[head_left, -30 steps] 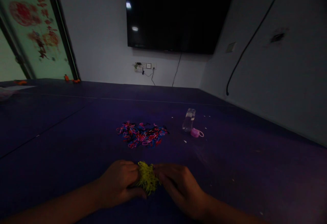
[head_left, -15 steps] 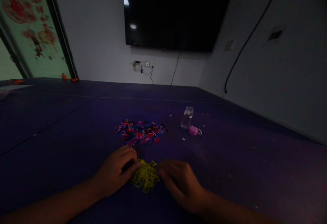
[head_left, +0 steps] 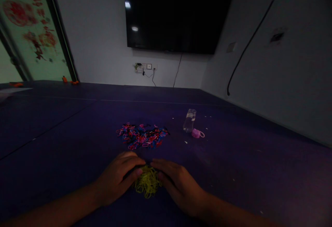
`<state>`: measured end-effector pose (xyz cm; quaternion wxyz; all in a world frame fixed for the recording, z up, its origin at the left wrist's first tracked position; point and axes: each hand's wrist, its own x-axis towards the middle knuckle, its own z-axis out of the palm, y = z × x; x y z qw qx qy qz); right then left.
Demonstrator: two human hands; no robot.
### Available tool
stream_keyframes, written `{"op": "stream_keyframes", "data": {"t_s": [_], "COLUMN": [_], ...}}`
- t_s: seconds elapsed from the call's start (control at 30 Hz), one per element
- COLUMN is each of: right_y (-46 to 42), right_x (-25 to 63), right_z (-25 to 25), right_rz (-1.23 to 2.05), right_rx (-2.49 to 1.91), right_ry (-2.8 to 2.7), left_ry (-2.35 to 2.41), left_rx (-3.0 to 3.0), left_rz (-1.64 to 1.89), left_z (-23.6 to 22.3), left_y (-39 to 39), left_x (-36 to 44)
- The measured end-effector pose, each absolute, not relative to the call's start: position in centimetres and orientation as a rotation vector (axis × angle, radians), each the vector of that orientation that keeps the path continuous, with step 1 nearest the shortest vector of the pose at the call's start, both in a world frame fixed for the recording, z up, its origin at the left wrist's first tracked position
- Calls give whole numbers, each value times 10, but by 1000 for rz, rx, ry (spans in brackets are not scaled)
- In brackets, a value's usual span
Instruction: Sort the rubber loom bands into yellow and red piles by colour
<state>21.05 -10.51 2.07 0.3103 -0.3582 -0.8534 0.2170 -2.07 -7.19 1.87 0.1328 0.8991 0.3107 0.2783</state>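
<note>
A small heap of yellow rubber bands (head_left: 147, 182) lies on the dark purple surface between my hands. My left hand (head_left: 119, 175) cups its left side, the thumb and fingers apart and touching the edge of the heap. From the right, my right hand (head_left: 179, 182) curves round it, fingers stretched over the far edge and thumb at the side. Neither hand is closed on the bands. Beyond them is a wider, spread pile of pink, red, blue and black rubber bands (head_left: 142, 137).
A clear bottle (head_left: 189, 121) stands uncapped to the right, slightly tilted in view, with a pink looped cap (head_left: 196, 133) beside it. White scraps dot the purple surface (head_left: 233, 158). A large television (head_left: 178, 16) hangs on the back wall above sockets (head_left: 146, 66) and cables.
The yellow bands, earlier bunched up between the hands, now lie in a looser heap. My right fingers have moved up and left over its far edge, closer to my left fingers.
</note>
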Motion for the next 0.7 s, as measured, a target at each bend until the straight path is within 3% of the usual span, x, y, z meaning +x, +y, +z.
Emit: {"op": "stream_keyframes", "data": {"t_s": [0.27, 0.7], "right_y": [-105, -104], "right_x": [210, 209], "right_z": [23, 21], "right_rz": [548, 500], "right_rx": [-974, -918], "right_ry": [-2461, -2423], "left_ry": [937, 900], "left_rx": [2585, 2598], "left_rz": [556, 610], "left_z": [15, 17], "left_y": [-72, -73], "left_x": [-21, -20]}}
